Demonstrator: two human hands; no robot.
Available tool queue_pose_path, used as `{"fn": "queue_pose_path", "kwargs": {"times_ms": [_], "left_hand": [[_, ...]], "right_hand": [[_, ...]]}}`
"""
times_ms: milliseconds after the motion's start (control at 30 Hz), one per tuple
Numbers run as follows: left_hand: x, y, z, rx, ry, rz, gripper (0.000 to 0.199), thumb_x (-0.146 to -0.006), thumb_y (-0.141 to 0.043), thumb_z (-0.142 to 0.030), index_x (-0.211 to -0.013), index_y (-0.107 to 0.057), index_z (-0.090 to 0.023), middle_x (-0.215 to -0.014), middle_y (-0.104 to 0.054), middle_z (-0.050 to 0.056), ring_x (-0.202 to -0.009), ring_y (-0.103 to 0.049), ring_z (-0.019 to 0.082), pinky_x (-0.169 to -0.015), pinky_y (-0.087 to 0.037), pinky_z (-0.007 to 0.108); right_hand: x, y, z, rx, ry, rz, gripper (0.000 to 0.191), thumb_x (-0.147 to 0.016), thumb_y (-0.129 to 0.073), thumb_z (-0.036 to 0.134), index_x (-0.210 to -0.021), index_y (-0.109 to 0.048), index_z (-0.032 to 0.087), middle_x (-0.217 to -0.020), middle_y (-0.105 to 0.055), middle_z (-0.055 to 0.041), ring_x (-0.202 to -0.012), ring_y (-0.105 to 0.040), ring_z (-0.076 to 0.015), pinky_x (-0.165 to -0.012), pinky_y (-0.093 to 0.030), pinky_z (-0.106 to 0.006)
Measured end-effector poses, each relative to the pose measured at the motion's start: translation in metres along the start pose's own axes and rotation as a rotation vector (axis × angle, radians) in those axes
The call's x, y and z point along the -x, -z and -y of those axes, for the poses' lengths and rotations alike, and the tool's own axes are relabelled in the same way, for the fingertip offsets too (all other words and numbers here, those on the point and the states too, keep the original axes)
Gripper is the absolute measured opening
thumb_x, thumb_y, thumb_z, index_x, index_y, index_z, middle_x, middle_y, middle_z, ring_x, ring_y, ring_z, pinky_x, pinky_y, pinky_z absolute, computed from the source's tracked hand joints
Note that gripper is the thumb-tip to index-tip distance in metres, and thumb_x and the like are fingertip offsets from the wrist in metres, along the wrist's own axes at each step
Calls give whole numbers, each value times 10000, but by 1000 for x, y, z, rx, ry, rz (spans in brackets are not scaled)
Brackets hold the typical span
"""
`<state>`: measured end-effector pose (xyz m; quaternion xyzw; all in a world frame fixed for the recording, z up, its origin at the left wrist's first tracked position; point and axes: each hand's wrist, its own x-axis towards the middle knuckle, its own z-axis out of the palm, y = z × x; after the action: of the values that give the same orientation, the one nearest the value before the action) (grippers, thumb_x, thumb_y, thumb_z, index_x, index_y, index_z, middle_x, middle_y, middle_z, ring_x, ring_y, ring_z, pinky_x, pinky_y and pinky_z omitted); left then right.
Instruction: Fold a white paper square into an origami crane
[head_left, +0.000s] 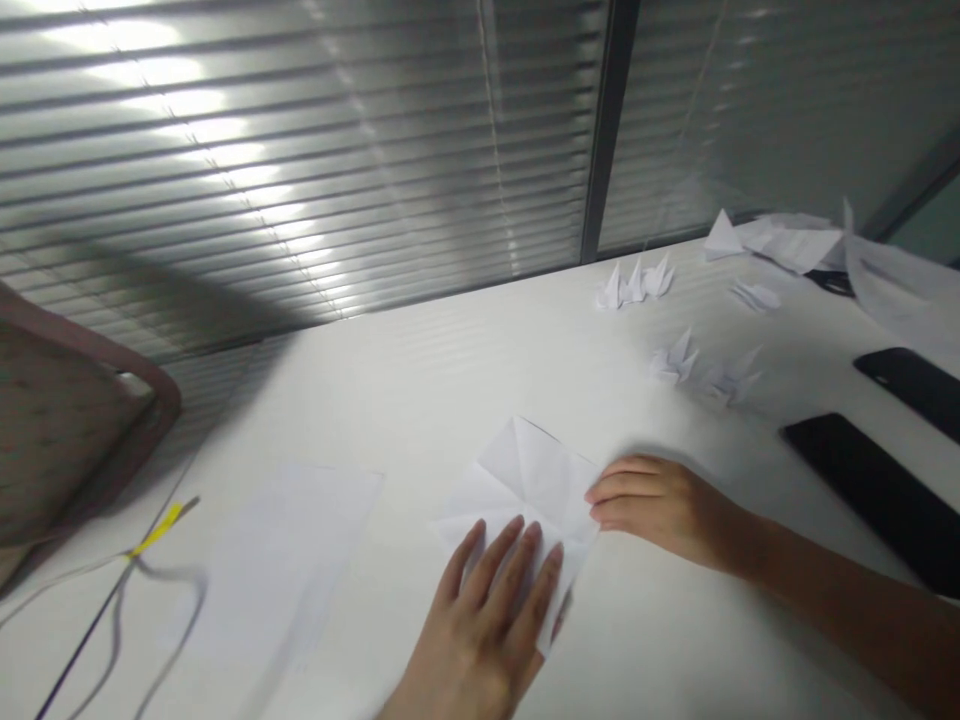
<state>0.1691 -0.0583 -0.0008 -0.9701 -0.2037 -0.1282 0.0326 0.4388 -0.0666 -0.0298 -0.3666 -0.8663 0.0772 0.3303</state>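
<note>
A white sheet of paper (540,470) with crossing creases lies on the white table in front of me. My left hand (491,610) rests on its lower part, fingers spread, with the thumb mostly hidden at the paper's lower right edge. At the paper's right corner is my right hand (652,500), its fingers together and the tips on the corner; the thumb is out of sight.
Flat white sheets (277,560) lie at left, near a grey cable with a yellow tie (157,532). Folded paper figures (636,283) stand at back right, more (677,358) nearer. Farther right are loose papers (795,243) and black flat objects (870,490).
</note>
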Motion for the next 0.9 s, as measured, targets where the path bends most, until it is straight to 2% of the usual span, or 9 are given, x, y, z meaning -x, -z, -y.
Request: {"fn": "queue_pose_path", "kwargs": {"times_ms": [100, 167, 267, 300, 367, 567, 700, 900], "left_hand": [[-2, 0, 5, 118, 56, -52, 338, -932, -467, -201, -1252, -573, -180, -1251, -633, 63, -1202, -539, 234, -1020, -439, 400], [-5, 0, 8, 255, 154, -64, 296, -925, -471, -178, -1191, -602, -176, -1176, -668, 60, -1147, -568, 210, -980, -475, 357], [-7, -3, 13, 460, 399, -86, 193, -922, -492, -185, -826, -659, -205, -1048, -679, 49, -1032, -599, 187, -855, -532, 292], [-7, -4, 15, 496, 467, -103, 250, -919, -506, -201, -694, -617, -204, -1008, -667, 49, -988, -606, 184, -813, -539, 278], [-6, -8, 18, 523, 547, -128, 339, -909, -534, -236, -572, -528, -196, -946, -633, 53, -913, -614, 175, -752, -539, 256], [-5, -11, 23, 533, 628, -62, 328, -896, -572, -281, -587, -512, -186, -840, -531, 25, -766, -599, 113, -659, -488, 176], [-9, -10, 25, 515, 600, -83, 292, -899, -567, -280, -628, -523, -182, -829, -504, 15, -742, -586, 99, -674, -473, 164], [-15, -6, 25, 452, 574, -91, 303, -915, -531, -278, -628, -522, -182, -769, -505, 7, -621, -568, 85, -583, -468, 175]], "right_hand": [[-3, -2, 1, -117, -128, 5, 89, -886, -592, 190, -861, -677, 185, -894, -711, -28, -856, -626, -138, -790, -498, -287], [-6, -1, 3, -184, -232, 2, 74, -873, -610, 191, -832, -671, 189, -861, -691, -24, -823, -616, -140, -766, -484, -289], [-10, -1, 7, -225, -412, -5, 68, -844, -646, 190, -776, -646, 185, -827, -646, -23, -804, -590, -148, -734, -468, -288], [-12, -1, 9, -218, -461, -6, 75, -837, -653, 191, -764, -635, 184, -823, -631, -23, -805, -582, -151, -728, -464, -290], [-14, -2, 11, -178, -528, -3, 94, -832, -656, 191, -749, -611, 183, -823, -606, -23, -812, -567, -161, -732, -452, -308], [-17, -7, 21, -36, -605, -15, 118, -834, -629, 166, -749, -547, 179, -856, -561, -38, -823, -540, -186, -756, -421, -359], [-19, -8, 25, 32, -610, -56, 179, -830, -612, 151, -708, -485, 177, -835, -558, -46, -800, -540, -188, -752, -420, -358], [-18, -9, 25, 121, -578, -59, 177, -844, -596, 163, -728, -463, 181, -827, -561, -58, -810, -543, -203, -755, -423, -364]]}}
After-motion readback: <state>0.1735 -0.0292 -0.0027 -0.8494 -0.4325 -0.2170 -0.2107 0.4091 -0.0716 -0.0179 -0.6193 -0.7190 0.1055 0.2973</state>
